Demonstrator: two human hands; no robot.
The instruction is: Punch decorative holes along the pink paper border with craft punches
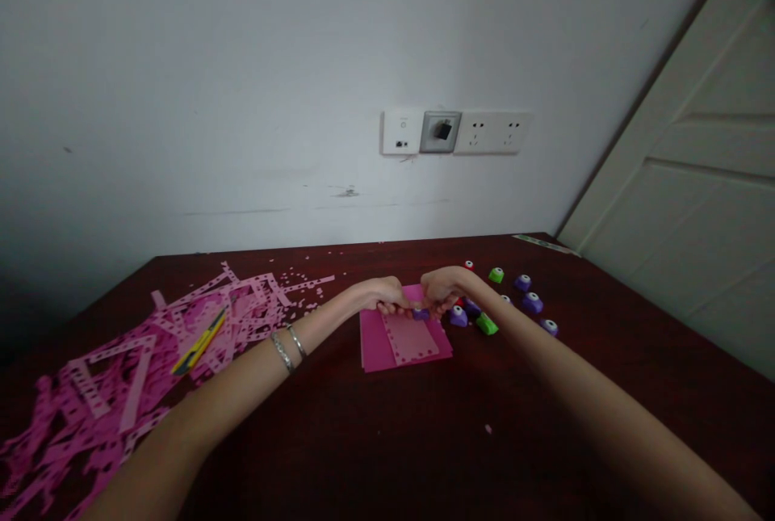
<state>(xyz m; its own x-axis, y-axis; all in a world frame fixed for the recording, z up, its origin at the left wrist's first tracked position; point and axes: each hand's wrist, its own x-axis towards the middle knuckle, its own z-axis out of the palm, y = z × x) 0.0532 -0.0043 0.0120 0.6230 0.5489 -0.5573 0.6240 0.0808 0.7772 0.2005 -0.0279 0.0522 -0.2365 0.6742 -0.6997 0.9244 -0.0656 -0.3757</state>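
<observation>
My left hand (383, 295) and my right hand (441, 292) meet at the far edge of a small light pink paper sheet (412, 339) with punched holes along its border. Both press on a small purple paper punch (421, 313) clamped on that edge. The light sheet lies on a stack of darker pink paper (372, 343) on the dark wooden table (424, 440). My left wrist wears thin bracelets.
Several small purple and green punches (533, 302) lie right of my hands. A heap of pink paper offcuts (121, 376) with a yellow utility knife (199, 341) covers the table's left. Wall sockets (454, 132) sit behind; a door (696, 206) stands right.
</observation>
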